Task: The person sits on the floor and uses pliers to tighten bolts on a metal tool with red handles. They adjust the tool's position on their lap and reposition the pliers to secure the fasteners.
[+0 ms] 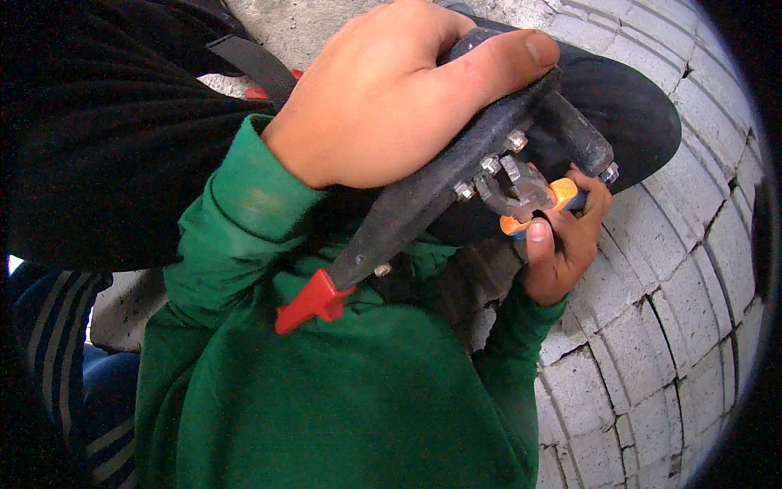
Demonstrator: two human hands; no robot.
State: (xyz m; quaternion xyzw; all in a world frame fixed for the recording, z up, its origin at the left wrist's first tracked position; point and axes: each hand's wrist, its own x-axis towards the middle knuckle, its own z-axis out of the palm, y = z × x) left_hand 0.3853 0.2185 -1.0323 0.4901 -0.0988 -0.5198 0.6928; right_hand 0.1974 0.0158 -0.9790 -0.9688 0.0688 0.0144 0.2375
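Across my lap lies a long black moulded part (407,208), with several silver bolts along its edge and a red tip (314,303) at its near left end. My left hand (383,98) is closed over its upper end, thumb stretched along the top; the fingertips are hidden behind it. My right hand (566,244) grips pliers (562,194) by orange and blue handles. The worn metal jaws are beside the bolts on the part's right side; whether they bite on a bolt I cannot tell. A short black stub (580,134) with a bolt at its end juts out above the pliers.
Grey block masonry (652,326) runs along the right. My legs in black trousers (106,147) stretch out under the part. A dark strap (252,65) lies beyond my left wrist. Striped dark blue cloth (57,342) shows at the lower left.
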